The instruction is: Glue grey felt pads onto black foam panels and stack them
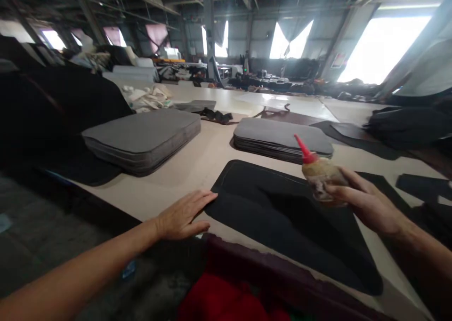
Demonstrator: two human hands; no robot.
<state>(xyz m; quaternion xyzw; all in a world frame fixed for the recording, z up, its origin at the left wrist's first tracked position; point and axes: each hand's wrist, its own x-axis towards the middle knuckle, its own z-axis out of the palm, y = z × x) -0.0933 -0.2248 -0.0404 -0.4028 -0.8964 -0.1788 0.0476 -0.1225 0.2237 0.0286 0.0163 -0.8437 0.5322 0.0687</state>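
A black sheet with rounded corners (282, 217) lies flat on the pale table (176, 189) in front of me. My left hand (187, 215) rests at the sheet's left edge with its fingers stretched out and the thumb apart. Above the sheet's right part, my right hand (363, 198) grips a squeeze bottle (323, 180) with a red pointed nozzle. The bottle is tilted, its nozzle pointing up and to the left, clear of the sheet. Yellowish, stained walls show on the bottle, and its shadow falls across the sheet.
Two stacks of grey-topped sheets, the left stack (144, 137) and the right stack (282, 135), stand behind the black sheet. Pale cloth scraps (148, 97) lie farther back. Dark material (409, 128) lies at the right. Maroon material (254, 260) hangs along the near edge.
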